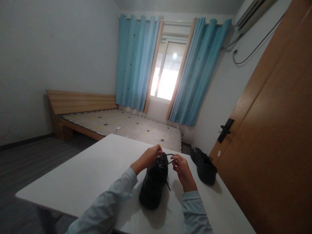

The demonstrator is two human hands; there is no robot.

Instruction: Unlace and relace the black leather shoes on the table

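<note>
White rectangular counter [92,175] carries black leather lace-up shoe [153,185] at centre; second black shoe [204,165] near, to right; left hand [148,158] and right hand [181,170], each grip pinched closed on thin black lace [162,169]

Two black shoes sit on one white table [80,175]: one shoe [153,187] between the hands, and a second shoe [204,165] off to the right. Two hands work at one lace [168,155], the left hand [147,158] and the right hand [182,170]. Behind are one bed [117,125], one window [168,73], two blue curtains [136,61], one door [273,136] and one air conditioner [251,13].
</note>
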